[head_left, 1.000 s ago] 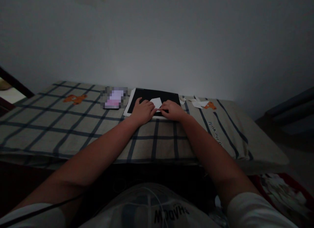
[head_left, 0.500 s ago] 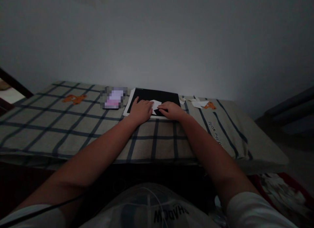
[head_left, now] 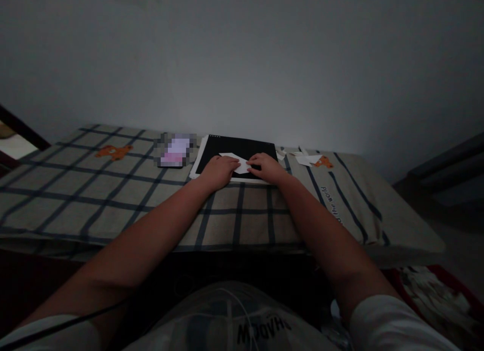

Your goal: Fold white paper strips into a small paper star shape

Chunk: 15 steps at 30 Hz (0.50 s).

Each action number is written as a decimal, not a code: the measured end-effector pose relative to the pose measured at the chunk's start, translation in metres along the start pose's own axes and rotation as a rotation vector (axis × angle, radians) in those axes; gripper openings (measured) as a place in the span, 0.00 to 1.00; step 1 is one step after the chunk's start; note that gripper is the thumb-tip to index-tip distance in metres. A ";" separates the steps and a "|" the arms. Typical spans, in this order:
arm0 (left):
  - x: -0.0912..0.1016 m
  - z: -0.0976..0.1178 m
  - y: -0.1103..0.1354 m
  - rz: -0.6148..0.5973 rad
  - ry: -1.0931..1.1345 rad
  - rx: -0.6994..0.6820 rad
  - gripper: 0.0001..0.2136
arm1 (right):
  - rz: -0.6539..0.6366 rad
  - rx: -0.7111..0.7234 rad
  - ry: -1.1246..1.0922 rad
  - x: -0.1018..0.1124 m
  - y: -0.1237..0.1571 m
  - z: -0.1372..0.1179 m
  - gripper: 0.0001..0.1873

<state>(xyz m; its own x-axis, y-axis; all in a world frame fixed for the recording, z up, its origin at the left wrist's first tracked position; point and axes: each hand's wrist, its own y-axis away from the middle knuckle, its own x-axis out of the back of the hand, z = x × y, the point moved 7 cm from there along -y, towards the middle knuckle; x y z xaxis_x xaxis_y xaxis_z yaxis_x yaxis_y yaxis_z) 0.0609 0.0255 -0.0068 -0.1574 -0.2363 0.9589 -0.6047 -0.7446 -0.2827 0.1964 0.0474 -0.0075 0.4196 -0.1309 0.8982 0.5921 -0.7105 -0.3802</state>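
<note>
A small piece of folded white paper (head_left: pixel 242 165) lies over a black-covered notebook (head_left: pixel 242 145), between my two hands. My left hand (head_left: pixel 219 170) covers the paper's left part, its fingers closed and pressing on it. From the other side, my right hand (head_left: pixel 265 167) pinches the paper's right end between thumb and fingers. White pages show along the notebook's left and front edges. The underside of the paper and part of its left side are hidden by my left hand.
To the left is a phone (head_left: pixel 174 152) with a blurred, lit screen. Folded white paper pieces (head_left: pixel 306 158) lie right of the notebook. A checked cloth (head_left: pixel 151 189) with orange bear prints covers the table. Behind it rises a grey wall (head_left: pixel 242 63).
The paper has turned and now stretches more sideways, with a corner showing above my left hand. My left fingers have drawn in, and my right hand has shifted slightly.
</note>
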 end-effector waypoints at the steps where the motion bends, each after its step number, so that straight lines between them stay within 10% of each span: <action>1: 0.001 0.001 0.000 0.012 -0.013 -0.002 0.18 | -0.020 -0.006 0.008 -0.001 0.000 0.000 0.14; 15: 0.004 0.004 0.000 0.012 -0.020 -0.006 0.17 | 0.014 -0.169 0.129 0.016 0.000 -0.018 0.10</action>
<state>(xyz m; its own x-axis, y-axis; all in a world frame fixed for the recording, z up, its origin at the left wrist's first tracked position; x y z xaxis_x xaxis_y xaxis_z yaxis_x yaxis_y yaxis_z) 0.0632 0.0223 -0.0026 -0.1494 -0.2575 0.9547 -0.6078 -0.7376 -0.2941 0.1906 0.0333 0.0104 0.3292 -0.2216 0.9179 0.4584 -0.8123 -0.3605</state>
